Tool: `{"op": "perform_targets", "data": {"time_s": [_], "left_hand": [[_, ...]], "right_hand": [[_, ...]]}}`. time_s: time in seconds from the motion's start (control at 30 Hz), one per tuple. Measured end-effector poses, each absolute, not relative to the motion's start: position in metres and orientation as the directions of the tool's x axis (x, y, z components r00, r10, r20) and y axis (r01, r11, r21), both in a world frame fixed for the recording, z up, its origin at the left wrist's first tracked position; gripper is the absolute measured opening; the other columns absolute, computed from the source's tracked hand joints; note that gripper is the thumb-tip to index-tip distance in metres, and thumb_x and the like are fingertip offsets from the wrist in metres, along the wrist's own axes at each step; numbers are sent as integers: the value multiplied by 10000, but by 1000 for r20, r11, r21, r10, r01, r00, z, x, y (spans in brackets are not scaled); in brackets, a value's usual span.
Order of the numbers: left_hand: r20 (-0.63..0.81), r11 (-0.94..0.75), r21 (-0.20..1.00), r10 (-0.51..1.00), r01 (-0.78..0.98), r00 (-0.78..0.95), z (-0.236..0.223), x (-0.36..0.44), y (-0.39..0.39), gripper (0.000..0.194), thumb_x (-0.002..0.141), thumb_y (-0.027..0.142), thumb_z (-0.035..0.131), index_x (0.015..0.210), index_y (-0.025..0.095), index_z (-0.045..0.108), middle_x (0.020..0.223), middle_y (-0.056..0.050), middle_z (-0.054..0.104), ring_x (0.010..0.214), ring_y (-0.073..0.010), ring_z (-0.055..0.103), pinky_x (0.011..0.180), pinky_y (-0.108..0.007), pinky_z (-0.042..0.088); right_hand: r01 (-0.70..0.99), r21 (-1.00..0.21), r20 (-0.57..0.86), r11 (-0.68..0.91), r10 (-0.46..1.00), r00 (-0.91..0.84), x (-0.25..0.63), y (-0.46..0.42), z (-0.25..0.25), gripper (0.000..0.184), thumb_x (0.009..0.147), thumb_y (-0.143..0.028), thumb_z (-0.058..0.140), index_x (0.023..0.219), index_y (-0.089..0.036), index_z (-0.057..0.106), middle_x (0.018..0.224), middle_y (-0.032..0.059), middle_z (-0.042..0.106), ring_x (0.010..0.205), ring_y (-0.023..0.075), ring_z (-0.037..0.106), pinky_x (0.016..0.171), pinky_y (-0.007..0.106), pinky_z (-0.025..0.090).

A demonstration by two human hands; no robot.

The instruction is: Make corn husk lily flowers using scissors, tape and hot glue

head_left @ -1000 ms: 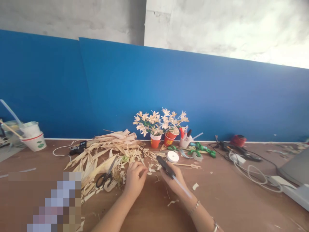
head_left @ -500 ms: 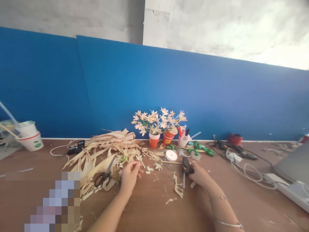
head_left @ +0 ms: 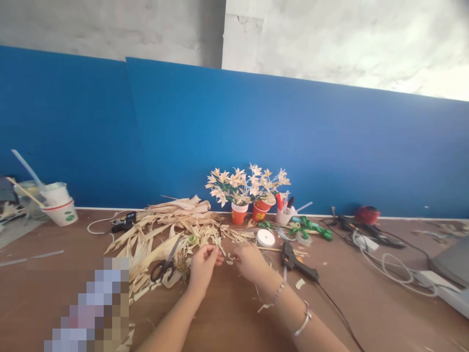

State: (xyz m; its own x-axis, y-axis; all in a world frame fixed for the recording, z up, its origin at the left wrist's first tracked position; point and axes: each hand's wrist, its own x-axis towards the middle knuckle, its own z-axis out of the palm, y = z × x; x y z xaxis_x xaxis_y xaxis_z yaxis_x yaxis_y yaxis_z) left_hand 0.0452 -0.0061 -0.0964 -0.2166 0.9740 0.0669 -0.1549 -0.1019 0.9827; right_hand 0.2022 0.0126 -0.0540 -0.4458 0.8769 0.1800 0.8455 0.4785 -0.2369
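My left hand (head_left: 202, 265) and my right hand (head_left: 249, 260) rest close together on the brown table (head_left: 234, 313), fingertips pinched toward a small pale husk piece (head_left: 230, 258) between them. What each pinch holds is too small to make out. A black glue gun (head_left: 297, 261) lies on the table just right of my right hand, its cord trailing toward me. Dried corn husks (head_left: 168, 232) are heaped left of my left hand, with black-handled scissors (head_left: 164, 266) lying on them.
Two orange cups of husk flowers (head_left: 247, 188) stand at the blue wall (head_left: 256, 142), with a white tape roll (head_left: 265, 237), green ribbon (head_left: 311, 227) and a tool cup beside them. Cables (head_left: 384, 254) sprawl at right. White cups (head_left: 58, 205) stand far left.
My right hand set the glue gun down on the table at the right and came back left to meet my left hand over the small husk pieces.
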Motion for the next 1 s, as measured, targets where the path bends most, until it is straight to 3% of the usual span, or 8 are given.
{"op": "perform_targets", "data": {"time_s": [0.13, 0.27, 0.4, 0.5, 0.7, 0.8, 0.87, 1.0], "left_hand": [[58, -98, 979, 974, -176, -220, -97, 46, -4, 316, 648, 459, 659, 713, 155, 603, 640, -26, 657, 570, -183, 649, 529, -298, 534], [60, -98, 981, 975, -170, -215, -96, 48, -6, 293, 665, 434, 655, 727, 151, 610, 642, -28, 658, 563, -179, 647, 528, -291, 528], [56, -94, 981, 975, -170, -216, -95, 47, -8, 274, 676, 412, 651, 724, 145, 612, 649, -36, 657, 566, -176, 644, 524, -277, 521], [54, -92, 981, 975, -171, -214, -95, 47, -8, 262, 681, 400, 648, 720, 144, 608, 652, -36, 653, 568, -174, 643, 521, -267, 515], [47, -81, 982, 979, -169, -200, -96, 47, -7, 224, 681, 368, 638, 726, 150, 608, 641, -19, 642, 550, -164, 633, 515, -259, 504], [37, -69, 983, 981, -169, -188, -95, 49, -8, 216, 665, 364, 644, 694, 153, 606, 601, -4, 622, 522, -158, 620, 494, -253, 492], [31, -63, 984, 983, -169, -183, -94, 50, -8, 216, 653, 363, 650, 674, 153, 603, 579, 4, 611, 504, -154, 611, 480, -251, 485], [33, -64, 984, 982, -164, -184, -92, 52, -9, 214, 648, 358, 649, 675, 150, 604, 571, 8, 605, 485, -147, 601, 464, -248, 481]], "right_hand": [[893, -250, 200, 375, 922, -332, 206, 24, -63, 186, 717, -51, 528, 715, -155, 682, 808, 108, 658, 810, 220, 570, 719, 300, 370], [888, -281, 198, 364, 927, -318, 212, 25, -67, 137, 714, -78, 563, 699, -155, 675, 815, 91, 637, 832, 207, 553, 727, 275, 380], [834, -386, 200, 394, 919, -341, 211, 25, -72, 120, 700, -98, 586, 731, -171, 676, 851, 72, 614, 865, 200, 525, 768, 273, 379], [791, -469, 206, 392, 920, -333, 211, 27, -75, 145, 657, -48, 570, 643, -167, 652, 818, 69, 609, 864, 200, 516, 781, 280, 371], [506, -813, 200, 288, 954, -222, 209, 31, -67, 70, 711, -197, 575, 664, -168, 619, 664, 11, 612, 649, 157, 541, 633, 264, 396], [195, -973, 83, 123, 977, -199, 205, 29, -60, 162, 702, -325, 632, 687, -166, 602, 592, -18, 582, 515, 110, 478, 527, 236, 365], [-7, -1000, 30, 30, 984, -178, 200, 27, -57, 200, 645, -331, 697, 685, -162, 597, 575, -26, 568, 493, 94, 452, 501, 224, 345], [-51, -995, 94, 89, 988, -121, 190, 22, -58, 223, 620, -294, 714, 779, -158, 640, 642, 1, 614, 551, 119, 504, 526, 237, 382]]}}
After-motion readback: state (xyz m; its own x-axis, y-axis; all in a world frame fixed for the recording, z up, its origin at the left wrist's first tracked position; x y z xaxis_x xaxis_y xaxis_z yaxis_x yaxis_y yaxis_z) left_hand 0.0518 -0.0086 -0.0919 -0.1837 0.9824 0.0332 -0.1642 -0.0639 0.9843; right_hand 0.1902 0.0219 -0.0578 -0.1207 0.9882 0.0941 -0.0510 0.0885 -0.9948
